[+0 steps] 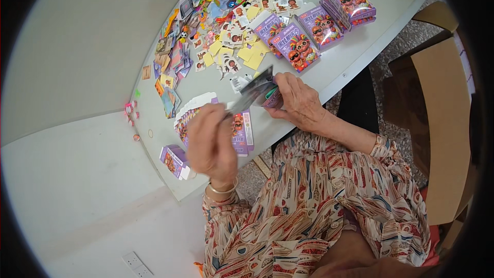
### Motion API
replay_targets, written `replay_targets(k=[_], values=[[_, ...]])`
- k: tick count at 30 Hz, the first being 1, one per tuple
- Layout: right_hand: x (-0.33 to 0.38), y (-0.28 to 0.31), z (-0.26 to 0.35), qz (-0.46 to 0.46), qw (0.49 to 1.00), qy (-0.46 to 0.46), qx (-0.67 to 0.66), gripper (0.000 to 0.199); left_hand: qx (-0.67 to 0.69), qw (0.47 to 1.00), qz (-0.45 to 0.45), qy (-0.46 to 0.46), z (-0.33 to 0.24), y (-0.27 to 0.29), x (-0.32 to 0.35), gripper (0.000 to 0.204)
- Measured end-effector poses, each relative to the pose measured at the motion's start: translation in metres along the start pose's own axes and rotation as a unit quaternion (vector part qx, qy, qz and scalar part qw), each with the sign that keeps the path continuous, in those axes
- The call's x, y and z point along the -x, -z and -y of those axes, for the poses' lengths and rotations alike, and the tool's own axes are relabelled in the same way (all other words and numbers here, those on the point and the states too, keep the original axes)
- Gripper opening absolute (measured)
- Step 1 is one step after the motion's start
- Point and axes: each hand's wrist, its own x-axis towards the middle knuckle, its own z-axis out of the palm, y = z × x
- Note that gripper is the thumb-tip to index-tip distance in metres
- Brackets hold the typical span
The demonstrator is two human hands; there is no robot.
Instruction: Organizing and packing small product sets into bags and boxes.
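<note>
Grey foil packet [253,92] pinched between left hand [212,141] fingertips and right hand [298,104], both clenched on it.

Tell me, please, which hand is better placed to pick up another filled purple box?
Probably the right hand: it sits nearest the filled purple boxes, while the left hand is lower, beside the flat box blanks.

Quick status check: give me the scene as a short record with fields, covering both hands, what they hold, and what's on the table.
left hand: raised over the table edge, pinching one end of a shiny plastic sleeve
right hand: holding a small purple box at the sleeve's other end
table: pale, rounded corner
flat box blanks: stacked near left hand
filled purple boxes: grouped at far right
loose pile: small cards and colourful toys
</note>
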Motion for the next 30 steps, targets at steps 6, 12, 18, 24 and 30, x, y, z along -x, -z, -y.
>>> replay_targets(k=[6,12,18,24,30], values=[[0.000,-0.001,0.001,-0.004,1.000,0.015,0.008,0.092,-0.212,0.974,-0.081,0.005,0.032,0.010,-0.033,0.029],[0.000,0.002,0.006,0.021,1.000,-0.012,-0.002,0.088,-0.050,0.988,0.147,0.008,0.022,-0.024,-0.028,0.020],[0.002,0.001,0.001,0.018,1.000,-0.016,-0.009,0.088,-0.019,0.996,0.089,-0.017,0.019,-0.043,-0.007,0.024],[0.002,-0.002,0.003,-0.008,0.999,0.000,-0.031,0.090,-0.057,0.996,0.038,-0.063,0.026,-0.043,0.020,0.030],[0.005,0.000,0.000,-0.002,1.000,-0.010,-0.020,0.093,-0.179,0.976,0.099,-0.078,0.010,-0.029,0.009,0.026]])
